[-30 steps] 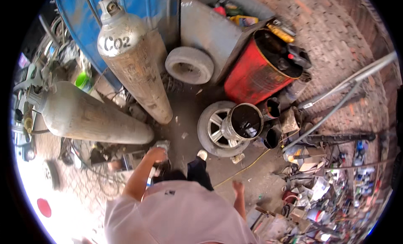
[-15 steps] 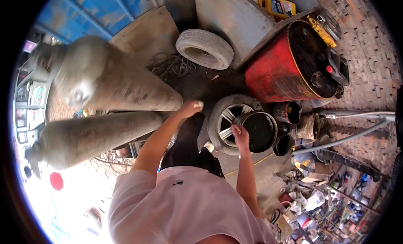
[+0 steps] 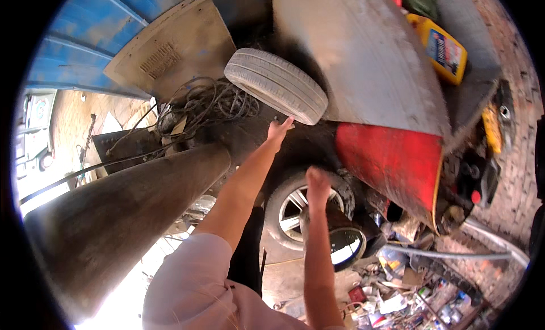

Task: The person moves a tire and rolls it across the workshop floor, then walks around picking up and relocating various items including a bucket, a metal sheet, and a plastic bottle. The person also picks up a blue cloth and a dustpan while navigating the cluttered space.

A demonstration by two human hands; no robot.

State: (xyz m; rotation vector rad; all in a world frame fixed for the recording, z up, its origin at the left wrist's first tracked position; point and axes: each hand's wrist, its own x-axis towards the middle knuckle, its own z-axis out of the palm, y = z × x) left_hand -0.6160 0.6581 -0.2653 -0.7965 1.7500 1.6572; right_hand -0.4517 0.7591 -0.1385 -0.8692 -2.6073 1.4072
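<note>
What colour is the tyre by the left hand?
The tyre is grey; the head view shows it best.

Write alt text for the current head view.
A person's left hand is at the lower edge of a gray tire; whether it touches is unclear. The right hand appears over a spoked wheel. A red barrel is to the right, a large metal cylinder to the left.

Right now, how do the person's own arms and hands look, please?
The left hand and the right hand show no gloves. The forearms are bare, with no watch or bracelet visible. On the left side, a pale, short sleeve of soft cloth shows.
</note>
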